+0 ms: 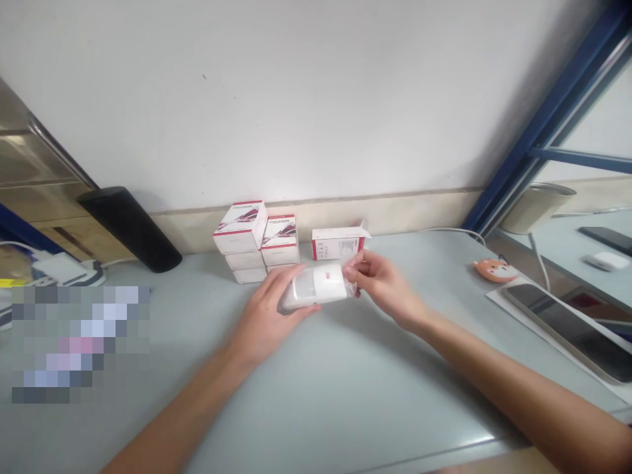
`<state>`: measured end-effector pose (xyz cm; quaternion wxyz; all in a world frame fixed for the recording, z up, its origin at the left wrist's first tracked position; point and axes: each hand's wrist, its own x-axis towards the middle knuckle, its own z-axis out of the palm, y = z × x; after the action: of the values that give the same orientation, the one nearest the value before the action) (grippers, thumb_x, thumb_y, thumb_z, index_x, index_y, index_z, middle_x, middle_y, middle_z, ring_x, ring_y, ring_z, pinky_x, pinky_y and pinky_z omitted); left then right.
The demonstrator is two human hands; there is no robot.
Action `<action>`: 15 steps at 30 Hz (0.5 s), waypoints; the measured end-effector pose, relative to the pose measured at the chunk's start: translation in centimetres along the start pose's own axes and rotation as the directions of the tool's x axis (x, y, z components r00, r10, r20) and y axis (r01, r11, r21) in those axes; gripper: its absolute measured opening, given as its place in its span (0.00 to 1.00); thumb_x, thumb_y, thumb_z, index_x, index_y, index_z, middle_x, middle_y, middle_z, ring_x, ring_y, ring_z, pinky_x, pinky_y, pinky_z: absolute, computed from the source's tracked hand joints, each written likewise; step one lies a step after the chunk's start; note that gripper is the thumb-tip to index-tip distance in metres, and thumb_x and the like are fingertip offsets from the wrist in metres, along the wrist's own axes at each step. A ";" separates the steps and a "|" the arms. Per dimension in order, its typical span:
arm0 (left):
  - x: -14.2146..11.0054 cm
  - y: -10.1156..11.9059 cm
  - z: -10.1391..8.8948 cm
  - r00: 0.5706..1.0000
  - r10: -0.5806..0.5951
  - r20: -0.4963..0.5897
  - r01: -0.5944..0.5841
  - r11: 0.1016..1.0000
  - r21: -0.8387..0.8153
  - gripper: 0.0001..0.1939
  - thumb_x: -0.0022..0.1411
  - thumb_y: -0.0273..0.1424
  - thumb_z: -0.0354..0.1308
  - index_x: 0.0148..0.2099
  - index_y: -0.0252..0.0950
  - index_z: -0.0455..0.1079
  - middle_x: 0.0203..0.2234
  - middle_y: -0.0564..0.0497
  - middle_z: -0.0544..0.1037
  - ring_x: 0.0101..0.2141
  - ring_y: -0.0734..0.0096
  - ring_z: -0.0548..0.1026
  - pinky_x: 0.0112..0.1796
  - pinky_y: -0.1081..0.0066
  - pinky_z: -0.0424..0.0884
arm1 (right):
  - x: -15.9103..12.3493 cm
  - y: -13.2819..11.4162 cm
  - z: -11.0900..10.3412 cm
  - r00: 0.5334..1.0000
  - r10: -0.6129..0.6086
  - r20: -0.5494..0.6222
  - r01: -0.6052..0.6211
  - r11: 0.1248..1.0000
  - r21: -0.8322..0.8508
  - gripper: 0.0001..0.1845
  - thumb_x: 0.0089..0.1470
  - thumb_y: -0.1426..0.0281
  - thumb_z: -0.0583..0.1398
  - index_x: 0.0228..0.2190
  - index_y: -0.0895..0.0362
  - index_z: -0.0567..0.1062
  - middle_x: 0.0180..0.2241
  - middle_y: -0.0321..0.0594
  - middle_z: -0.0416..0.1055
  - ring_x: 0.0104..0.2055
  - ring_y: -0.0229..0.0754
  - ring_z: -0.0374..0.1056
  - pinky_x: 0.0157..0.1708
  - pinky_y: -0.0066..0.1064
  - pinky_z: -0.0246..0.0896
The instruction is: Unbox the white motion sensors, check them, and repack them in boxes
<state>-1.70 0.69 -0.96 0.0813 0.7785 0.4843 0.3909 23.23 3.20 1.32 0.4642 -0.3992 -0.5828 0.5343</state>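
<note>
A white rounded plastic device (329, 282) in a clear plastic bag is held above the grey desk. It has a small red mark on its face; its exact kind I cannot make out. My left hand (269, 306) grips its left end, thumb below and fingers above. With thumb and fingertips my right hand (380, 283) pinches the crumpled end of the plastic bag (350, 288) on the right. Just behind my hands lies a white and red box (336, 243), its flap open at the right end.
Several closed white and red boxes (241, 227) are stacked near the wall. A black cylinder (131, 230) leans at the left, near a power strip (91, 271). On the right are an orange animal-shaped item (495, 270) and a phone-like device (567, 329) on white paper.
</note>
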 end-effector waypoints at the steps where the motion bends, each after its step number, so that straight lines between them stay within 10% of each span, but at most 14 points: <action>1: 0.0 -0.1 0.0 0.999 0.011 0.033 -0.011 1.000 0.012 0.32 0.65 0.38 0.68 0.68 0.52 0.64 0.59 0.49 0.74 0.58 0.57 0.75 0.59 0.59 0.73 | 0.1 0.2 0.0 0.999 -0.027 -0.026 0.025 0.998 -0.050 0.16 0.59 0.57 0.67 0.31 0.53 0.69 0.29 0.34 0.72 0.29 0.38 0.65 0.33 0.34 0.59; 8: -0.3 0.4 -0.6 0.968 0.043 0.246 -0.044 0.999 -0.002 0.26 0.71 0.38 0.59 0.69 0.53 0.65 0.65 0.49 0.72 0.59 0.57 0.75 0.58 0.61 0.73 | 0.3 0.5 -0.3 0.990 0.034 -0.137 -0.058 0.983 -0.175 0.12 0.61 0.60 0.62 0.31 0.54 0.69 0.25 0.32 0.68 0.27 0.38 0.63 0.32 0.34 0.57; 15: 0.2 0.9 -0.9 0.879 -0.282 0.385 0.415 0.849 -0.327 0.31 0.72 0.52 0.53 0.68 0.42 0.68 0.44 0.45 0.83 0.35 0.64 0.80 0.35 0.69 0.77 | 0.1 0.4 0.1 0.992 0.046 -0.114 -0.077 0.954 -0.288 0.10 0.62 0.61 0.59 0.32 0.54 0.68 0.27 0.33 0.69 0.30 0.40 0.64 0.33 0.34 0.56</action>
<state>-1.64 0.16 0.21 0.3871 0.6959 0.5090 0.3268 23.13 3.29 0.91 0.4136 -0.5092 -0.6170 0.4347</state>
